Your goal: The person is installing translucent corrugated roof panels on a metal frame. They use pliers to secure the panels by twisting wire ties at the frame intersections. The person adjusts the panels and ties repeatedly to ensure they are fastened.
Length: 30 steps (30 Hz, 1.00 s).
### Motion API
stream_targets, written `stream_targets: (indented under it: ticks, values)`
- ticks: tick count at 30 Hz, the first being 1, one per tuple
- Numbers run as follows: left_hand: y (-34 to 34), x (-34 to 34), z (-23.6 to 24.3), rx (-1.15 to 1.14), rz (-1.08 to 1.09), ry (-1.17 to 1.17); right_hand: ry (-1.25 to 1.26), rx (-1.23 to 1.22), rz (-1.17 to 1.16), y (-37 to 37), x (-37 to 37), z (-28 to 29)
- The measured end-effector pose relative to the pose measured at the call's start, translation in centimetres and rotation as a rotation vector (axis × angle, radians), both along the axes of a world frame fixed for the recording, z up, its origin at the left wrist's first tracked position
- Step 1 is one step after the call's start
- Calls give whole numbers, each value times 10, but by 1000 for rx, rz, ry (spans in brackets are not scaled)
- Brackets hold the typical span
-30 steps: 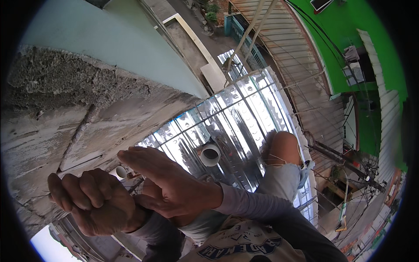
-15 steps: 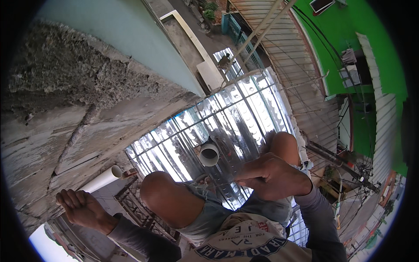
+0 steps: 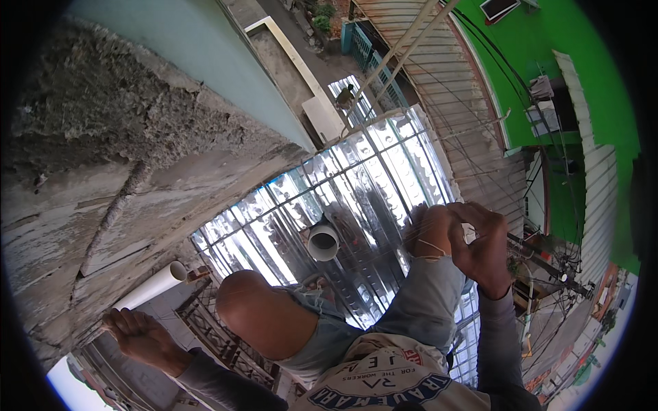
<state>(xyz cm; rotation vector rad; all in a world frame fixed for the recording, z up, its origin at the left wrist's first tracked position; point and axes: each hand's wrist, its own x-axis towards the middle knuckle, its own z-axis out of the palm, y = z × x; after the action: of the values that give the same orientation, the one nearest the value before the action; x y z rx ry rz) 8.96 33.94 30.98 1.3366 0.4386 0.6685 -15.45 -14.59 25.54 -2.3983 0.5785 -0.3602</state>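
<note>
My left hand (image 3: pixel 145 340) is closed, knuckles up, below a white pipe (image 3: pixel 154 284) that slants out beside the concrete wall. Whatever its fingers may hold is hidden. My right hand (image 3: pixel 482 250) is just past my right knee, its thumb and fingers curled together in a ring-like pinch. Nothing I can name shows in that pinch. Between my knees an upright white pipe (image 3: pixel 323 243) with an open mouth stands at the shiny corrugated metal roofing (image 3: pixel 274 198).
A rough concrete wall (image 3: pixel 130 205) rises on the left. Thin metal bars (image 3: pixel 327 179) cross above the shiny roofing. A rusty corrugated roof (image 3: pixel 425 68), hanging cables (image 3: pixel 507 68) and a green building (image 3: pixel 589 82) are at the right. A low walled ledge (image 3: pixel 295 58) lies far below.
My right hand has moved right, from between my knees to beyond the right knee, and turned upright. The left hand has shifted slightly right and down, still closed. The view has moved a little.
</note>
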Motion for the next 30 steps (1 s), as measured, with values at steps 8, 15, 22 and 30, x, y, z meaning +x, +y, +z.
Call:
stream_targets:
  ticks: [8, 15, 22, 30]
  values:
    - [-24, -39, -24, -180, -452, 201, -396, 495, -872, -5, -30, -67]
    - [-33, -48, -31, -21, -563, 241, -764, 773, -1080, -61, -50, -65]
    - [-163, -62, -16, -178, -839, 294, -193, 634, -533, 4, -6, -22]
    - [-272, -95, -88, -85, -1344, 435, -198, 777, -239, 118, 37, -8]
